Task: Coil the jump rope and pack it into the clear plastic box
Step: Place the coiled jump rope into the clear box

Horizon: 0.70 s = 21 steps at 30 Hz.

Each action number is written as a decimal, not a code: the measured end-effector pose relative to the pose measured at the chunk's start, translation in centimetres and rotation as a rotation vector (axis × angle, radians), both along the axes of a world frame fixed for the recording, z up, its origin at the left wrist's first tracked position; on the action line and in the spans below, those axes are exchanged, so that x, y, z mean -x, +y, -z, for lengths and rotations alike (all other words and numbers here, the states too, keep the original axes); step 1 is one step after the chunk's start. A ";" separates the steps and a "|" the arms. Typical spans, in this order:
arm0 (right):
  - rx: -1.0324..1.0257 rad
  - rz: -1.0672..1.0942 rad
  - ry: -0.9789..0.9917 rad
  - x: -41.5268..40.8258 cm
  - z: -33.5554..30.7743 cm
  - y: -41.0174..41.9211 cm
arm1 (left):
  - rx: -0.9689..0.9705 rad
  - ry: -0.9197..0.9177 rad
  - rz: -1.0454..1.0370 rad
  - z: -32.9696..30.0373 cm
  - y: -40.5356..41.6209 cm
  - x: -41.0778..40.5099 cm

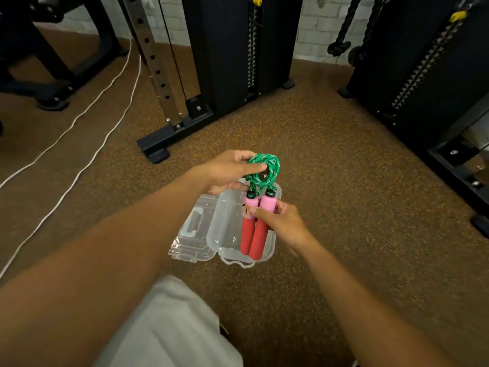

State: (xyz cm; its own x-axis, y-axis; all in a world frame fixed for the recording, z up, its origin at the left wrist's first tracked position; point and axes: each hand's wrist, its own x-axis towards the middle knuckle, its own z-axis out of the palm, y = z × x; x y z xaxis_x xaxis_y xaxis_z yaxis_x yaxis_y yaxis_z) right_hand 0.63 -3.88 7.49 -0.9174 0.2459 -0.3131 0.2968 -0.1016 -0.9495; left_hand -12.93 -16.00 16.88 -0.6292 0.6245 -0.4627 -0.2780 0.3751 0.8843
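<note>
The jump rope has a green braided cord point(267, 168) wound into a small coil and two pink-and-red foam handles point(255, 229) lying side by side. My left hand point(230, 170) pinches the coil at its left side. My right hand point(280, 221) grips both handles near their pink tops. The rope hangs just above the clear plastic box point(225, 234), which lies open on the floor. Its hinged lid point(191, 234) is spread flat to the left. The handles' lower ends reach over the box's right half.
Brown speckled gym flooring surrounds the box. A black weight-stack machine point(238, 62) with a base foot point(158, 147) stands behind, another machine point(423, 75) at the right. Two white cables point(87, 128) run across the floor on the left. My knee in light shorts point(172, 327) is below.
</note>
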 end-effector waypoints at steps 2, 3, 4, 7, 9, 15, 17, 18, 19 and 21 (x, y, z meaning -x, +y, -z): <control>0.009 0.000 -0.036 1.5 1.6 -0.1 | 0.029 0.004 -0.012 1.8 0.2 1.4; 0.017 0.006 -0.054 2.2 2.4 -0.2 | 0.039 0.002 -0.025 2.8 0.3 2.0; 0.026 0.014 -0.072 2.9 3.2 -0.4 | 0.050 0.000 -0.038 3.8 0.4 2.6; 0.021 0.029 -0.134 4.7 5.5 -0.7 | 0.086 0.000 -0.055 6.6 0.7 4.2; 0.033 0.026 -0.166 5.8 7.0 -0.6 | 0.099 -0.010 -0.062 8.4 0.8 5.1; 0.044 0.038 -0.328 8.2 12.2 -1.2 | 0.251 0.072 0.010 15.3 1.2 7.9; 0.042 0.074 -0.395 8.7 14.1 -1.6 | 0.367 0.133 0.076 17.9 1.6 8.7; 0.030 0.092 -0.424 9.1 14.9 -1.7 | 0.435 0.179 0.100 19.0 1.9 9.0; 0.016 0.107 -0.452 9.4 15.7 -1.8 | 0.496 0.219 0.112 20.1 2.2 9.3; 0.009 0.130 -0.494 10.1 16.9 -2.0 | 0.567 0.250 0.105 21.6 3.0 9.5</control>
State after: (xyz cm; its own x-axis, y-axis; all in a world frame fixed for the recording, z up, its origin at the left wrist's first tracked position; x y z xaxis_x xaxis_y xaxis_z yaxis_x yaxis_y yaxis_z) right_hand -9.50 -5.90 -9.44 -0.6212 0.3432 -0.7045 0.6945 -0.1751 -0.6978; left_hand -22.47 -13.05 -4.76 -0.7101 0.3890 -0.5869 -0.0251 0.8191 0.5731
